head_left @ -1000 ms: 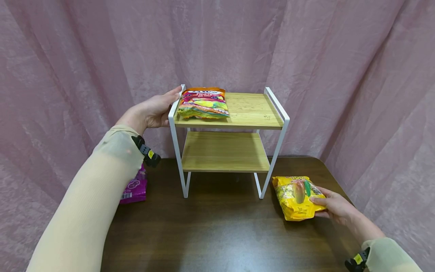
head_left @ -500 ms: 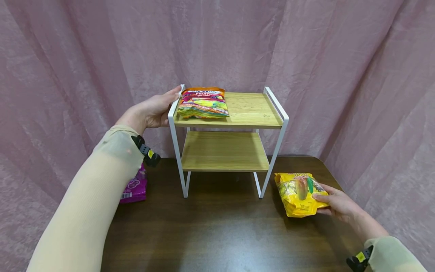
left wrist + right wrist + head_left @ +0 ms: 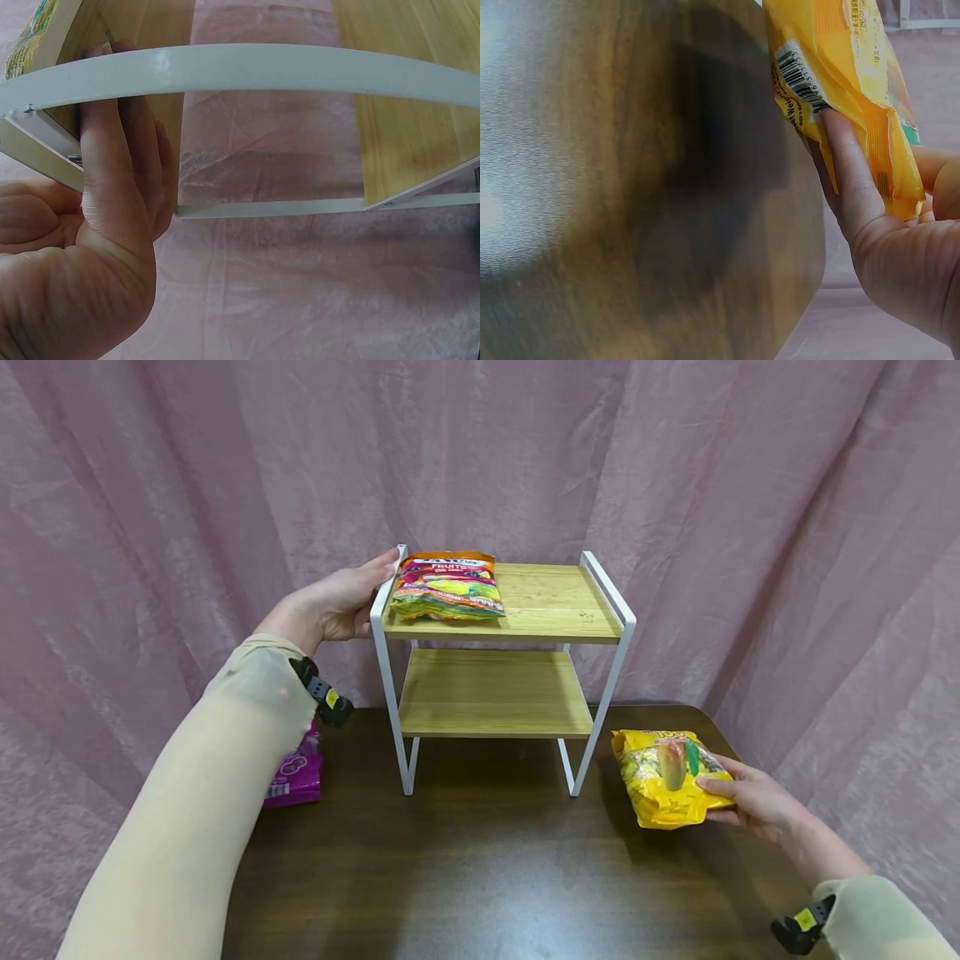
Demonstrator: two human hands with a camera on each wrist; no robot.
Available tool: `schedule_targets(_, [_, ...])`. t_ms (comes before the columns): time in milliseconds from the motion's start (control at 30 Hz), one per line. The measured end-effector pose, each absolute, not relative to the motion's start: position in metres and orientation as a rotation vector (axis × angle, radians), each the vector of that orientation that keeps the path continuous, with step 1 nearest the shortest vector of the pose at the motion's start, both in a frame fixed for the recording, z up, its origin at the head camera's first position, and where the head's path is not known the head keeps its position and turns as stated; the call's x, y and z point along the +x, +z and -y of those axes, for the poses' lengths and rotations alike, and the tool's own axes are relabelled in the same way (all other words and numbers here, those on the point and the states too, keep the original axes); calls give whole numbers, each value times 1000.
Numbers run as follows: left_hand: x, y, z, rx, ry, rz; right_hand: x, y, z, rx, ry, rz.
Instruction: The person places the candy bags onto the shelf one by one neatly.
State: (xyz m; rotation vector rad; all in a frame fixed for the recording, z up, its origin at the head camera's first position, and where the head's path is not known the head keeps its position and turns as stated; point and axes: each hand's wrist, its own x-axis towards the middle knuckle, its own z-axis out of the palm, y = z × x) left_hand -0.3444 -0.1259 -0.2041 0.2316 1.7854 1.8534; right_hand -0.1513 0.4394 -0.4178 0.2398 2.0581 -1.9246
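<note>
A small two-tier shelf (image 3: 558, 603) with white metal legs and light wood boards stands on the table. My left hand (image 3: 341, 603) grips the upper left side of its frame; in the left wrist view its fingers (image 3: 101, 142) reach under the top board. On that board, at the left, lies an orange and red candy bag (image 3: 448, 587) printed "FRUITS". To the right of the shelf, my right hand (image 3: 757, 803) pinches a yellow candy bag (image 3: 663, 785) with a mango picture, thumb on top. The right wrist view shows the bag's barcode underside (image 3: 802, 75) raised over the table, fingers beneath it.
A purple bag (image 3: 298, 774) lies on the table at the left, partly hidden behind the left forearm. The lower board (image 3: 495, 693) is bare wood. Pink curtains (image 3: 495, 460) hang close behind the shelf and at the right. The dark table (image 3: 465, 877) has a rounded back right corner.
The right hand has carried the yellow candy bag a little upward and to the right. The left hand keeps its hold, and the shelf stays practically where it was.
</note>
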Motion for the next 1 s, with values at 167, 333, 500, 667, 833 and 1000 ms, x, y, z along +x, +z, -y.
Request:
schedule_targets(167, [-345,-205,126,230,1856,-1781,-153,-407,-441,240,-1948,-2047])
schedule_targets(333, [-345,-205,126,227,1860,-1774,-154,-397,-442,248,-1950,-2063])
schedule_targets(500, [-345,-205,125,220,1860,-1768,-155,-388,-444,247,-1994,-2045])
schedule_targets(667, [-345,-205,126,216,1863,-1769,-156,-376,-444,255,-1993,-2074])
schedule_targets(833, [-345,-204,126,212,1856,-1787,-156,-365,-447,246,-2020,-2064])
schedule_targets(1000, [-344,-204,126,206,1858,-1788,-156,-352,-450,214,-2074,-2020])
